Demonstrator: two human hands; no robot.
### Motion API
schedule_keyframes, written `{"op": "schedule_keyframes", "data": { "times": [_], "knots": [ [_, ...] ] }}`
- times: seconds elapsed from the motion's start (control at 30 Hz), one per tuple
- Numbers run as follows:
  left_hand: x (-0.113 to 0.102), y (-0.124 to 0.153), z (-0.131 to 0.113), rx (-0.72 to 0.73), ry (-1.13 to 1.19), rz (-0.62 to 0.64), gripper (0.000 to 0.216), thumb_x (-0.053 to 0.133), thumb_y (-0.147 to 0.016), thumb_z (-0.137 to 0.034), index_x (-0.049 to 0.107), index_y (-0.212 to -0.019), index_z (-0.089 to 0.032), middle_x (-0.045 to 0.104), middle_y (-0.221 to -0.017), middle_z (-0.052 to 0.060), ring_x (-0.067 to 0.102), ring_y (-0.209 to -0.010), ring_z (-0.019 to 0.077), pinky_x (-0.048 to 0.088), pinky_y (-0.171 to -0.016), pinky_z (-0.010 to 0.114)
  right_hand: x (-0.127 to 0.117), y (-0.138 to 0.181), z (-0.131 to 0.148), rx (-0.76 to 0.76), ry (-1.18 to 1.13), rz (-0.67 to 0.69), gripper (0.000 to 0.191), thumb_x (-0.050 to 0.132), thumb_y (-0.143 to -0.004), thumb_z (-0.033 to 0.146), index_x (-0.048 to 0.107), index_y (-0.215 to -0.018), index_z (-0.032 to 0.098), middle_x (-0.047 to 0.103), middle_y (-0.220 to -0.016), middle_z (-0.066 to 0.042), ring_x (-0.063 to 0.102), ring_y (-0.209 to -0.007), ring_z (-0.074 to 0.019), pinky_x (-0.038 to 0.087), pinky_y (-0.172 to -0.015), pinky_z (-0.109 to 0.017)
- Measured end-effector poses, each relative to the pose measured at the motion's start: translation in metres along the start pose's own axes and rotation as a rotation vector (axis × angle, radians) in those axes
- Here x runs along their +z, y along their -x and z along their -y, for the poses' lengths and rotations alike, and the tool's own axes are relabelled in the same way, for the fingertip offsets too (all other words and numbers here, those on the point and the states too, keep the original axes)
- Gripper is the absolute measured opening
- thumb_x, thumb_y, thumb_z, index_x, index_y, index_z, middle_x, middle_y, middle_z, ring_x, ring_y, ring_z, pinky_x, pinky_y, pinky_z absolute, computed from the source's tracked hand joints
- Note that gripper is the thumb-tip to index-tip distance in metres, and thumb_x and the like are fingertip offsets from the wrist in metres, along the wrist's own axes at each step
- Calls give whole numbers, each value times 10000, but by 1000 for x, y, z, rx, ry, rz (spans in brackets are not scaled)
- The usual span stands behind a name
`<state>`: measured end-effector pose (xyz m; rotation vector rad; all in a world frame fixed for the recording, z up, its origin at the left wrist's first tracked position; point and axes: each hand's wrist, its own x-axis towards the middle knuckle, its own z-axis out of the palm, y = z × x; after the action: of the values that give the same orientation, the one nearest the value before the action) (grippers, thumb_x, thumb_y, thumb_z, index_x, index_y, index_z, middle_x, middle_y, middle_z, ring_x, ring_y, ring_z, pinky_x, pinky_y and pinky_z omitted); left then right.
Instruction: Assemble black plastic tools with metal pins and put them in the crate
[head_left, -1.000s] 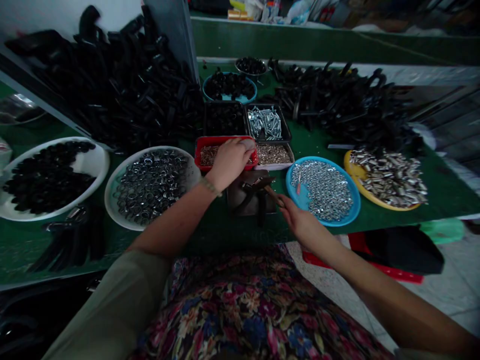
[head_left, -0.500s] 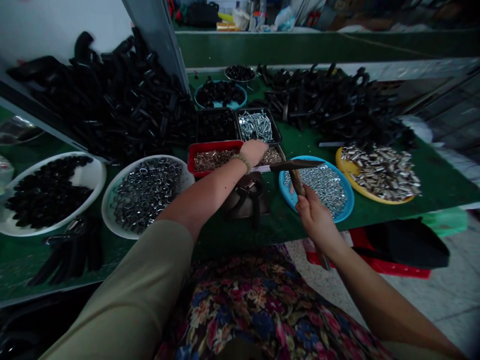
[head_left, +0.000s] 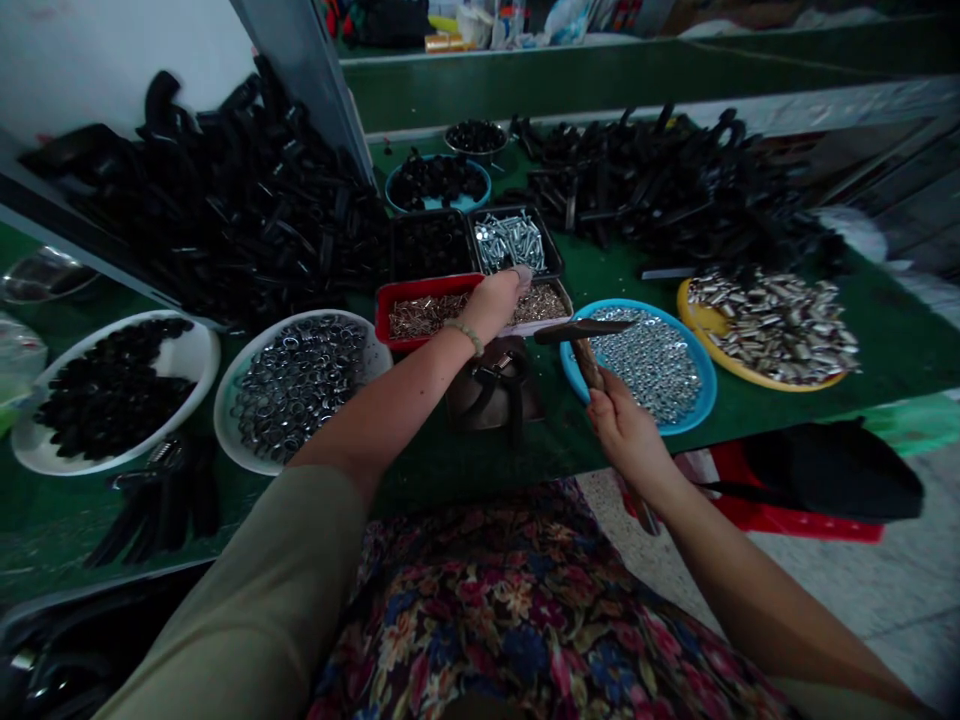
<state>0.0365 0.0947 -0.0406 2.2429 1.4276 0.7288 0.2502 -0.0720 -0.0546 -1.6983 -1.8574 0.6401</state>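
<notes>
Right hand grips hammer; left hand's hold unclear.

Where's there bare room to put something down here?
Bare green tabletop shows between the screw tray and the nearer blue bowl, and in front of the dark block. Crowded: around the left hand and at the black heaps.

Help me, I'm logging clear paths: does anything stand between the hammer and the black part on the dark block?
Nothing visible stands between the hammer, in the right hand, and the black part on the dark block; the left forearm passes along the block's other side.
</notes>
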Motion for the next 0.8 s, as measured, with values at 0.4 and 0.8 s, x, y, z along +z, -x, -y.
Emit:
{"op": "schedule_keyframes", "data": {
  "times": [0.4,0.8],
  "knots": [
    [14,126,-12,-26,-35,7,186,506,-941,-278,652,-964,-166,622,-1041,57,593,-981,168,467,-908,269,0,3,4,3,-41,13,518,344,-954,421,478,-1354,120,712,-920,-142,689,-732,-251,539,-672,-370],
    [19,139,-15,134,-432,159,261,403,-969,-235,621,-1109,-205,597,-1096,71,550,-972,212,448,-865,324,1,10,2,-22,8,25,516,347,-943,431,512,-1316,116,718,-969,-162,700,-812,-281,542,-727,-391]
  ]
}}
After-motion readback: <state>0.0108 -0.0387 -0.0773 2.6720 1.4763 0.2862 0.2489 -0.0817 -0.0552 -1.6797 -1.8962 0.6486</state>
